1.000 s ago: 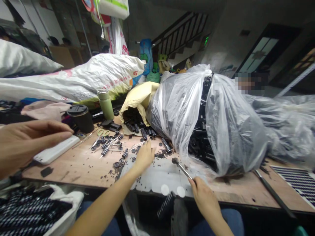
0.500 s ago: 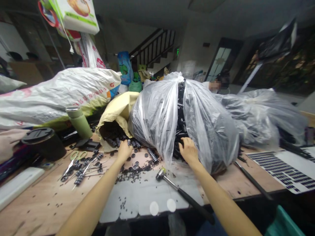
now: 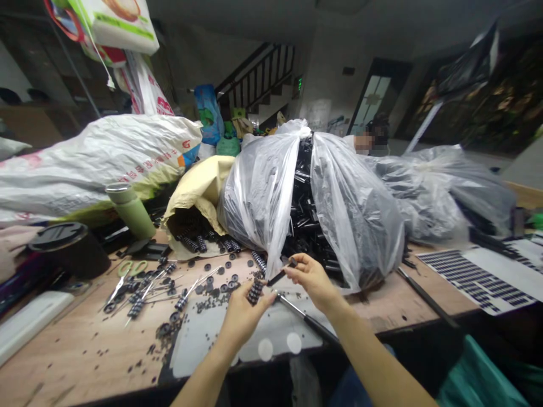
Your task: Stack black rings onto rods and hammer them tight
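My left hand [image 3: 241, 311] is closed around a short stack of black-and-silver ringed discs [image 3: 255, 291] above the front of the table. To its right, my right hand [image 3: 311, 280] pinches a slim black tube [image 3: 276, 278], whose near end points toward the stack; whether they touch I cannot tell. Just behind my hands stands a clear plastic bag [image 3: 356, 198], split down the front, full of black tubes [image 3: 303, 209]. Below my right hand lies a hammer [image 3: 307, 317] with a black handle, its head hidden. Small black bits and loose discs [image 3: 224, 288] are scattered beside my left hand.
A yellow paper sack [image 3: 195, 186] spills ringed stacks. On the left lie scissors [image 3: 127, 274], metal rods [image 3: 148, 288], a green flask [image 3: 129, 209] and a black-lidded cup [image 3: 70, 249]. To the right are a dark bar [image 3: 428, 297] and a label sheet [image 3: 479, 277]. A person sits behind the bags.
My left hand has come from the sack's mouth toward me with a ringed stack. My right hand has drawn back from the bag's opening with a black tube. The hammer has shifted.
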Demonstrator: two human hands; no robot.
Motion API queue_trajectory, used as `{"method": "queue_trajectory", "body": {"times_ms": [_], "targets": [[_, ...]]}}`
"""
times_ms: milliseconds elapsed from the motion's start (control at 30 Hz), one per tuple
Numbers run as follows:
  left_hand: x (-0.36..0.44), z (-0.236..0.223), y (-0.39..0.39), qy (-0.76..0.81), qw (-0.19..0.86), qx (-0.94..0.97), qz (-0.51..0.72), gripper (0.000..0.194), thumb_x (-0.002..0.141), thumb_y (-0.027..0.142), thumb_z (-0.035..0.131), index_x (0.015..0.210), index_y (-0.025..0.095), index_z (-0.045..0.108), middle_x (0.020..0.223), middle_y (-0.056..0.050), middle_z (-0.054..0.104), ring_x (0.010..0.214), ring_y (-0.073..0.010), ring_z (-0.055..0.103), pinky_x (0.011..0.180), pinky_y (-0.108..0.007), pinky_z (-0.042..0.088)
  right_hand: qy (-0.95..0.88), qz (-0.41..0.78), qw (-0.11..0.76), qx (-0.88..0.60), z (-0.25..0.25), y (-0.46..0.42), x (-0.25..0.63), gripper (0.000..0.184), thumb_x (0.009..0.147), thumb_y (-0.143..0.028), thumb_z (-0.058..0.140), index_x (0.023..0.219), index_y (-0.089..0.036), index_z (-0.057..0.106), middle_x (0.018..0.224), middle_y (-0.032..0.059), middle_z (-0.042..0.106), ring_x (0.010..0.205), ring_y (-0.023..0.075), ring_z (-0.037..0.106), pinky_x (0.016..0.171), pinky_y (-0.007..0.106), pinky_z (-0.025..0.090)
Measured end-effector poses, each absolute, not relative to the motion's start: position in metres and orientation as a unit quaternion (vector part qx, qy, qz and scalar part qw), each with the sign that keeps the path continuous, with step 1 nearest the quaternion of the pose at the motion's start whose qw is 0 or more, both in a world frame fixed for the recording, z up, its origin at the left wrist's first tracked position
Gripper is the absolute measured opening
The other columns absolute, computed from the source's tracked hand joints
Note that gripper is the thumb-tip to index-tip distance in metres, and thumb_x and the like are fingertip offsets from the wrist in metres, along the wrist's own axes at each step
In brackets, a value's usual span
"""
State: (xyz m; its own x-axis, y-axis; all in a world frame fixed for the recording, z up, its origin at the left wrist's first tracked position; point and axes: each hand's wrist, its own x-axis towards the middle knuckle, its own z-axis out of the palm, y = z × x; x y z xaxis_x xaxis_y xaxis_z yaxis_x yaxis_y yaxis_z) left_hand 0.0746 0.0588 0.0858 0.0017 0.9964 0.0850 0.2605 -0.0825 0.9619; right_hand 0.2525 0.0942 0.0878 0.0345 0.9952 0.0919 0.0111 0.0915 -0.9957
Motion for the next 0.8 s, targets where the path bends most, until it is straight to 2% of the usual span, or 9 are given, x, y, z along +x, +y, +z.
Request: {"method": "queue_trajectory", "body": {"times_ms": [33,100,167,233,300,400,533,800], "targets": [[0.077,0.088,0.055,0.53,0.399,0.607,0.439,0.028,0.063,0.039,0.064,0.079,0.015,0.065,0.064,-0.001,0.062,0.059,-0.0165,0.057,0.055,-0.026,0.044,-0.502,0.494,0.529,-0.474,0.089,0.088,0.246,0.033,0.059,-0.037,0.071,0.076,-0.018,0.05,0.059,-0.0039,0.057,0.051,0.0091,0.051,0.049,0.021,0.039],[0.078,0.093,0.05,0.515,0.361,0.645,0.435,0.022,0.067,0.036,0.061,0.077,0.016,0.064,0.072,-0.003,0.064,0.07,-0.0189,0.059,0.066,-0.028,0.045,-0.511,0.477,0.538,-0.47,0.097,0.078,0.238,0.029,0.061,-0.036,0.07,0.072,-0.018,0.051,0.062,-0.0026,0.059,0.055,0.0103,0.053,0.054,0.023,0.041],[0.073,0.097,0.045,0.513,0.313,0.654,0.459,0.02,0.07,0.035,0.06,0.079,0.018,0.063,0.08,-0.004,0.064,0.08,-0.02,0.058,0.074,-0.03,0.044,-0.569,0.395,0.538,-0.48,0.11,0.07,0.235,0.022,0.068,-0.034,0.065,0.078,-0.018,0.054,0.069,0.0,0.061,0.063,0.0131,0.055,0.06,0.026,0.043],[0.066,0.101,0.039,0.506,0.291,0.651,0.485,0.023,0.071,0.034,0.06,0.088,0.019,0.062,0.088,-0.005,0.063,0.085,-0.0202,0.057,0.077,-0.03,0.043,-0.673,0.291,0.488,-0.473,0.124,0.059,0.235,0.017,0.075,-0.029,0.058,0.088,-0.019,0.057,0.079,0.003,0.062,0.074,0.016,0.055,0.069,0.029,0.043],[0.061,0.104,0.032,0.491,0.299,0.654,0.491,0.025,0.07,0.033,0.062,0.092,0.02,0.061,0.089,-0.004,0.063,0.084,-0.02,0.057,0.076,-0.029,0.043,-0.788,0.227,0.376,-0.432,0.133,0.048,0.232,0.016,0.079,-0.023,0.052,0.094,-0.02,0.058,0.086,0.0039,0.062,0.082,0.0174,0.053,0.074,0.03,0.041],[0.054,0.103,0.025,0.478,0.32,0.682,0.451,0.011,0.072,0.029,0.06,0.078,0.021,0.063,0.075,-0.003,0.062,0.072,-0.0182,0.056,0.067,-0.026,0.042,-0.873,0.22,0.226,-0.372,0.131,0.036,0.221,0.01,0.078,-0.019,0.054,0.086,-0.02,0.06,0.082,0.0016,0.063,0.081,0.0161,0.053,0.072,0.026,0.04],[0.045,0.087,0.024,0.518,0.3,0.714,0.363,0.015,0.071,0.022,0.056,0.057,0.019,0.056,0.06,-0.001,0.055,0.06,-0.0162,0.052,0.058,-0.025,0.036,-0.87,0.183,0.194,-0.415,0.104,0.037,0.206,0.003,0.075,-0.023,0.061,0.077,-0.02,0.06,0.076,-0.0011,0.062,0.08,0.0147,0.053,0.072,0.025,0.036],[0.024,0.053,0.019,0.529,0.315,0.751,0.239,0.012,0.065,0.012,0.049,0.064,0.018,0.06,0.073,-0.003,0.057,0.072,-0.0173,0.053,0.064,-0.025,0.035,-0.925,0.145,0.054,-0.346,0.077,0.056,0.187,0.016,0.064,-0.032,0.071,0.069,-0.02,0.061,0.067,-0.0019,0.062,0.076,0.0162,0.053,0.078,0.031,0.034]]}}
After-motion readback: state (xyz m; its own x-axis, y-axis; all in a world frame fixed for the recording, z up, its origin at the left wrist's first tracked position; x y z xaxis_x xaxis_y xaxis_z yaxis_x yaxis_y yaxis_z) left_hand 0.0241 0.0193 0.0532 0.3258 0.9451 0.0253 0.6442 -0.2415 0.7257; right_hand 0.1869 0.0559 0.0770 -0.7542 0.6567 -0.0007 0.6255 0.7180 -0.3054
